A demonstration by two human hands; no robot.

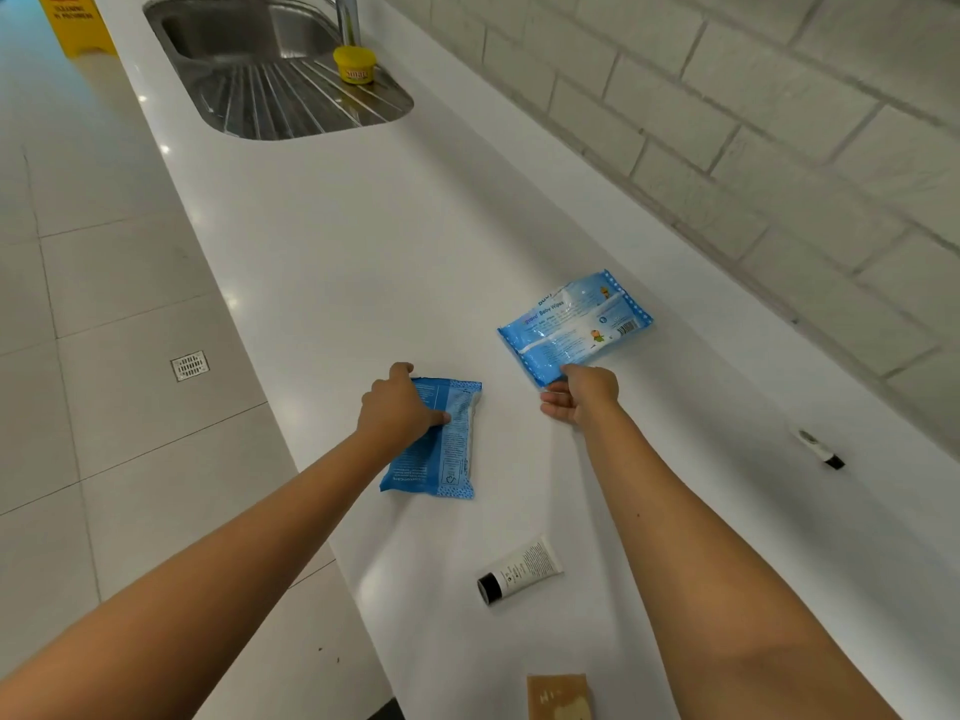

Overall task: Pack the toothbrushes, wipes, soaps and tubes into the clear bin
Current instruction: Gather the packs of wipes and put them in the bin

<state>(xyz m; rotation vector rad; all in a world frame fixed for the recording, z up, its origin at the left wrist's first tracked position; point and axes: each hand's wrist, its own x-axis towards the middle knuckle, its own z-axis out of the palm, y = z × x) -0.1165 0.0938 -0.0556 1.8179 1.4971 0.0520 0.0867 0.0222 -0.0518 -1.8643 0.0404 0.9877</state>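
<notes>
Two blue packs of wipes lie on a long white bench (337,241), a person's bare hand on each. The left hand (397,407) lies over the darker wipes pack (447,454), close to the bench's floor-side edge. Its fingers curl over the pack's far end and its thumb presses on the printed top, gripping it. The right hand (582,394) pinches the near corner of the paler baby wipes pack (574,324), which lies flat towards the middle of the bench, label up, apart from the first pack. That hand's other fingers hang loosely curled beneath the pinch. Between the two forearms, nearer the person, a white tube (522,569) with a black cap lies on its side. A flat tan object (558,696) is cut off by the lower frame edge. Towards the wall-side edge rests a small white item (821,449) with a black end, too blurred to identify. At the bench's far end sits a steel sink (280,101), with a yellow tub (355,65) on its ribbed drainer beside the tap (347,15). A metal drain (189,365) shows in the tiled floor (104,252) beside the bench.
</notes>
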